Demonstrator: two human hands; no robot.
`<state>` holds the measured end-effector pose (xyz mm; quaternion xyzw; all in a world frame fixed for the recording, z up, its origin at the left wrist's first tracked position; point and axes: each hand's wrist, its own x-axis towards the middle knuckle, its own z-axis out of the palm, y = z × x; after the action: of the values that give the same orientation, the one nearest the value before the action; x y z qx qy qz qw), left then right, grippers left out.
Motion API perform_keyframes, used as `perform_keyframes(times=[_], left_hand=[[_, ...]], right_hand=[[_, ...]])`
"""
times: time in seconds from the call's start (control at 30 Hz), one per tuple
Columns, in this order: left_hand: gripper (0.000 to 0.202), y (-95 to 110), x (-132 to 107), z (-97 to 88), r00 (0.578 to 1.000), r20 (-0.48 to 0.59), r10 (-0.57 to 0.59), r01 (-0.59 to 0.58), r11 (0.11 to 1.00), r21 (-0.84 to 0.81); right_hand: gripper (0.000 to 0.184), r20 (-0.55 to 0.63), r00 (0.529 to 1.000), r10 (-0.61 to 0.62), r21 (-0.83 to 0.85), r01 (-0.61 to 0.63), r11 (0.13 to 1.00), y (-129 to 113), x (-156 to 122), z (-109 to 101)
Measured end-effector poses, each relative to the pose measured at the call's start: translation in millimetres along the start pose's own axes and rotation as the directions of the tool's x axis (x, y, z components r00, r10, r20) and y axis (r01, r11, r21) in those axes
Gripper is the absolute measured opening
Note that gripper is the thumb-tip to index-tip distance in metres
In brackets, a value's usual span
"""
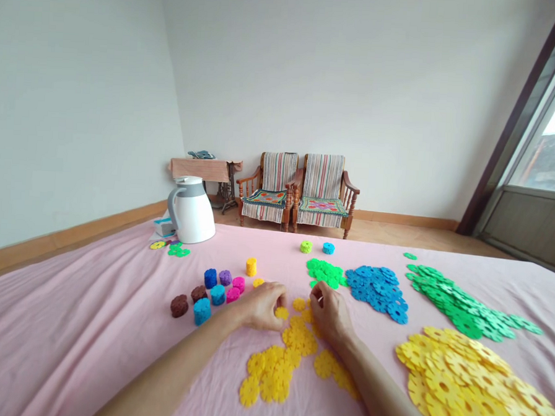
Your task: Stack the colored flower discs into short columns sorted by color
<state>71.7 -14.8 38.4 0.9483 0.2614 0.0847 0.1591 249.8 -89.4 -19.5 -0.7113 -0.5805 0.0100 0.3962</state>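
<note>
Both my hands rest on a scatter of flat yellow snowflake discs (pixel 276 363) on the pink cloth (pixel 89 335). My left hand (pixel 263 305) curls its fingers down onto a yellow disc (pixel 281 312) at the pile's far edge. My right hand (pixel 330 315) is closed in a pinch just right of it, over other yellow discs; what its fingers hold is hidden. Left of my left hand stand several short stacks of discs: brown (pixel 179 305), blue (pixel 202 310), pink (pixel 239 283), purple (pixel 225 276) and yellow (pixel 251 266).
Piles of loose discs lie to the right: light green (pixel 325 271), blue (pixel 378 291), green (pixel 458 304), a large yellow heap (pixel 464 379). A white jug (pixel 190 209) stands at the far left. Two wooden armchairs (pixel 297 190) stand by the wall.
</note>
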Motion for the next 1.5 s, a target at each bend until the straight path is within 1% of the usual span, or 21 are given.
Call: perform_keyframes(times=[0.07,0.17,0.23,0.3,0.33,0.4,0.53,0.73,0.93,1.17,1.5], left_hand=[[0.02,-6.7,-2.0,-13.4,0.994,-0.078,-0.08,0.079,0.997,-0.02],[0.019,-22.2,-4.5,-35.0,0.96,-0.211,-0.186,0.183,0.983,-0.033],[0.02,-33.4,-5.0,-43.1,0.939,-0.292,-0.184,0.186,0.982,-0.022],[0.023,-42.8,-4.8,-44.5,0.924,-0.351,-0.156,0.171,0.985,0.012],[0.025,-46.5,-4.4,-43.3,0.922,-0.359,-0.146,0.17,0.985,0.036],[0.025,-51.8,-3.9,-39.9,0.932,-0.331,-0.147,0.185,0.979,0.086],[0.024,-57.4,-3.8,-36.3,0.959,-0.227,-0.168,0.207,0.966,0.157],[0.019,-56.0,-2.5,-36.0,0.98,-0.13,-0.15,0.177,0.957,0.229],[0.017,-50.3,2.6,-34.6,0.983,-0.114,-0.144,0.169,0.95,0.261],[0.016,-54.5,8.3,-37.1,0.987,-0.086,-0.132,0.152,0.947,0.283],[0.015,-55.4,6.7,-35.2,0.985,-0.062,-0.162,0.173,0.946,0.275]], right_hand=[[0.01,0.005,1.0,0.002,0.003,-0.002,1.0,0.0,-0.1,0.1],[0.009,0.014,1.0,-0.002,-0.005,0.002,1.0,0.5,0.1,0.8],[0.009,0.015,1.0,0.004,-0.016,-0.003,1.0,1.2,0.2,1.4],[0.009,0.014,1.0,0.01,-0.027,-0.009,1.0,1.8,0.2,1.9],[0.009,0.011,1.0,0.011,-0.031,-0.011,0.999,2.0,0.1,2.1],[0.009,0.007,1.0,0.01,-0.033,-0.01,0.999,2.4,-0.2,2.2],[0.009,0.01,1.0,0.008,-0.032,-0.008,0.999,3.0,-0.8,2.9],[0.008,0.028,1.0,-0.009,-0.029,0.01,1.0,5.3,-0.8,4.7],[0.007,0.036,0.999,-0.013,-0.022,0.014,1.0,4.7,-0.5,3.3],[0.008,0.024,1.0,-0.017,-0.031,0.018,0.999,5.5,-1.6,4.7],[0.007,0.041,0.999,-0.017,-0.03,0.018,0.999,4.0,-1.3,2.7]])
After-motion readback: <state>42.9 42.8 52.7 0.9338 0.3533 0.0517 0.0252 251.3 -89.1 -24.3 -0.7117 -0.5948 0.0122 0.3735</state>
